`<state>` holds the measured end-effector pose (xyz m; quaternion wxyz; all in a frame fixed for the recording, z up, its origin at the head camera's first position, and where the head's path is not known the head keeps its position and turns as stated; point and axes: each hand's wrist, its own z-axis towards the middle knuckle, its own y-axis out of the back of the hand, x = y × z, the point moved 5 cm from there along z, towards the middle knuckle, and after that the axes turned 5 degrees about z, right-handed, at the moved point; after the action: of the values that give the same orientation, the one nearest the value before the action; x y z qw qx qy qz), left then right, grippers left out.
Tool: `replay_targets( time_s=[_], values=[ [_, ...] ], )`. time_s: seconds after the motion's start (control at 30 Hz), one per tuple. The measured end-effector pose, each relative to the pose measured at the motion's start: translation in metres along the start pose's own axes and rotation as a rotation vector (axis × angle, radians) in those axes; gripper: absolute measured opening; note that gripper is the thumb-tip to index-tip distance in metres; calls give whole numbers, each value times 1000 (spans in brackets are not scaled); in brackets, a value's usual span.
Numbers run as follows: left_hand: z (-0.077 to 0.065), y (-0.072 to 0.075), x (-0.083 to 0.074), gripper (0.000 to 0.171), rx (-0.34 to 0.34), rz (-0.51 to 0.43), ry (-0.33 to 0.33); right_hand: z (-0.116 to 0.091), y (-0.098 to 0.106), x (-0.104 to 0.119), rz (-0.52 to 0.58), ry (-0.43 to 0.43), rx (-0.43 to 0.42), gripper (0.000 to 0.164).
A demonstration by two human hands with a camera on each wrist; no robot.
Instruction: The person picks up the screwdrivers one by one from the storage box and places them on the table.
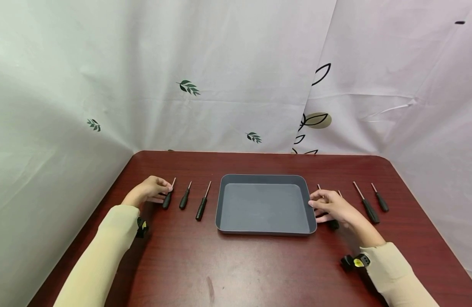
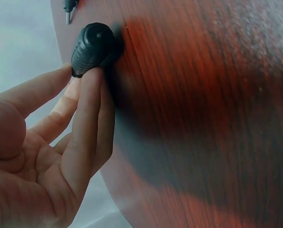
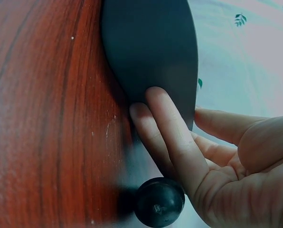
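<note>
My left hand (image 1: 151, 188) is at the leftmost screwdriver (image 1: 167, 201), which has a black handle and a thin metal shaft. In the left wrist view, thumb and fingers pinch its ridged handle (image 2: 91, 47). A grey rectangular tray (image 1: 264, 207) lies at the middle of the table with nothing in it. My right hand (image 1: 332, 207) grips the tray's right wall, thumb at the rim and fingertips (image 3: 158, 97) against the outer side. Beneath that hand lies another screwdriver (image 1: 334, 224), partly hidden; its round handle end (image 3: 159, 203) shows close below the fingers in the right wrist view.
Two more screwdrivers, a short one (image 1: 184, 200) and a longer one (image 1: 201, 209), lie between left hand and tray. Right of the right hand are a long screwdriver (image 1: 369, 211) and a short one (image 1: 381, 202). A patterned white curtain (image 1: 228, 85) hangs behind the red-brown table (image 1: 174, 264).
</note>
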<state>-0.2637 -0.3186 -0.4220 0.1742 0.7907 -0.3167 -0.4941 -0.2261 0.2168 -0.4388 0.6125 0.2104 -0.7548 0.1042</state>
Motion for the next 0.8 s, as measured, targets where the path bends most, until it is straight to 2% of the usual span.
replay_targets(
  time_s=[0.53, 0.8],
  values=[
    [4, -1, 5, 24, -55, -11, -31, 0, 0, 0, 9, 4, -1, 40],
    [5, 1, 8, 25, -74, -19, -17, 1, 0, 0, 1, 5, -4, 41]
  ],
)
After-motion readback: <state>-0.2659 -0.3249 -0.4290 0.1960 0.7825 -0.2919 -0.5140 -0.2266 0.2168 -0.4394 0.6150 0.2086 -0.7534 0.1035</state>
